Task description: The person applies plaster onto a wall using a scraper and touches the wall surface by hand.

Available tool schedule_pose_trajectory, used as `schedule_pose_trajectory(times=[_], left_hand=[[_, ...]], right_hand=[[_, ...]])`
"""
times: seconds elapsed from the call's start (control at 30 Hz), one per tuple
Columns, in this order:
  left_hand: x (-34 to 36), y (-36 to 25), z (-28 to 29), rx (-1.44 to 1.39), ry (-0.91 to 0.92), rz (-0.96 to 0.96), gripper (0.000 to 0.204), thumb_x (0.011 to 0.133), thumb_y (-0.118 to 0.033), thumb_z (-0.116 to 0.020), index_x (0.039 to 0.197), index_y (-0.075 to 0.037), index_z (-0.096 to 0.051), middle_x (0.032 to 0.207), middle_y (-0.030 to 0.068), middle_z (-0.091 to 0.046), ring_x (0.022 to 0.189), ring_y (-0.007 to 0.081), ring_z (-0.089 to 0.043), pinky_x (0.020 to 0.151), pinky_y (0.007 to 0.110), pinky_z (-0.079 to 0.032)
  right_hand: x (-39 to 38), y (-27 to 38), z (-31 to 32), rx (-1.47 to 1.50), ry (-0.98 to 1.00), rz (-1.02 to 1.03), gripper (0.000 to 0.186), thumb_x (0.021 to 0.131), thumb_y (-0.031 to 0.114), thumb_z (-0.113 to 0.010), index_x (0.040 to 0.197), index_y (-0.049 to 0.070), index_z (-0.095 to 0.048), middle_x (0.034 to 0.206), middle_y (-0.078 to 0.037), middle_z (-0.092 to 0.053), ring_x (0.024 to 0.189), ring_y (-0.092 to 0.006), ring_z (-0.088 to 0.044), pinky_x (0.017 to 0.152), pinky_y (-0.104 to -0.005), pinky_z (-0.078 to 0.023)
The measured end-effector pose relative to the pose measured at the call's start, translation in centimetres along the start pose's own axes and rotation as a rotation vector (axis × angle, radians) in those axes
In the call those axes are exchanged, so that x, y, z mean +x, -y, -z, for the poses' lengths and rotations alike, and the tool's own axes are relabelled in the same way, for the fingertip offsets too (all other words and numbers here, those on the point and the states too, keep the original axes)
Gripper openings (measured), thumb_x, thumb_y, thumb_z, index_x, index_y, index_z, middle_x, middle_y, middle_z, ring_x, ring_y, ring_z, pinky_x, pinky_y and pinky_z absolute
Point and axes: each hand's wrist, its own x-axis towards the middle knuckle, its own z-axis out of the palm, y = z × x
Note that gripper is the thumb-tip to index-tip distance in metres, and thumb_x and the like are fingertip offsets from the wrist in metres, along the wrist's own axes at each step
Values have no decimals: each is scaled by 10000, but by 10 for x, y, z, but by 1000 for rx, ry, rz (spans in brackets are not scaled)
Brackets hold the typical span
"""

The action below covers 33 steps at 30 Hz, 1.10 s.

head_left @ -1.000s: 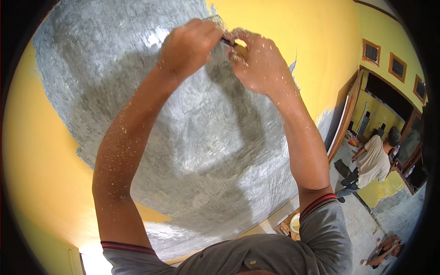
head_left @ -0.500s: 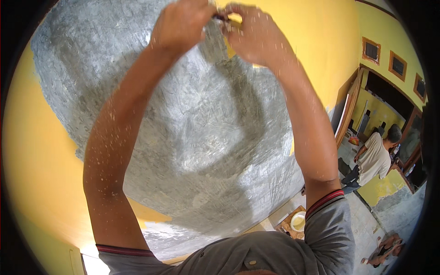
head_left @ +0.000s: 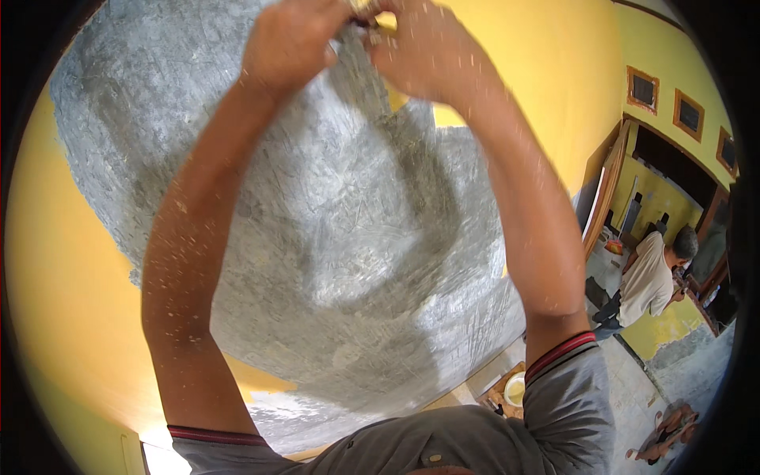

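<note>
Both arms reach up to the wall at the top of the view. My left hand [head_left: 294, 43] is closed, its fingers curled in toward the other hand. My right hand [head_left: 423, 51] is closed too, its fingers meeting the left's. Between them shows a small dark tool [head_left: 364, 22], mostly hidden by the fingers; its kind cannot be made out. Behind the hands spreads a bare grey wall patch [head_left: 360, 198], scratched all over and bordered by yellow paint [head_left: 546, 71]. Pale flakes speckle both forearms.
Down to the right, a pale bucket [head_left: 514, 389] stands on a brown board. Farther right, a person in a light shirt [head_left: 645, 277] leans at a low wall near a doorway [head_left: 661, 178]. At the lower right, another person [head_left: 669, 431] is low on the floor.
Both my hands have shifted a little left and up, still together around the dark tool. The person in the light shirt has bent farther forward.
</note>
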Motion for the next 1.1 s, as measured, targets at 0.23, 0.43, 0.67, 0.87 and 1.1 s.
schedule_pose_trajectory(times=[0.23,0.43,0.67,0.87,1.1], left_hand=[[-20,-24,1,-11,32,21,383,645,84,-620,961,-121,-691,846,53,-690,757,251,-667,607,352,-546],[-15,-21,4,-61,15,-17,286,643,26,-705,894,-90,-634,819,50,-640,761,259,-653,622,374,-556],[8,5,3,-87,-34,-3,376,659,76,-631,978,-112,-691,871,44,-701,792,237,-685,633,347,-556],[-20,-17,4,33,-21,-72,221,671,73,-689,847,-54,-648,793,70,-665,705,219,-657,572,333,-569],[-16,-4,-1,-63,-49,-26,427,609,67,-641,996,-111,-674,820,60,-652,745,251,-648,615,385,-549]], right_hand=[[-26,0,-3,-25,27,23,301,882,189,-596,1138,63,-692,984,-231,-700,902,-418,-673,842,-466,-534],[-19,7,5,40,30,-12,319,873,196,-597,1141,53,-693,1015,-218,-707,885,-388,-692,846,-441,-542],[17,-4,-7,71,-120,180,271,775,120,-613,1000,31,-736,880,-225,-715,849,-393,-704,771,-451,-571],[-22,9,2,8,50,7,302,874,224,-645,1135,80,-697,970,-210,-716,873,-388,-700,837,-447,-554],[-19,11,4,45,52,17,303,887,160,-631,1158,35,-679,1047,-193,-715,968,-367,-688,900,-426,-523]])
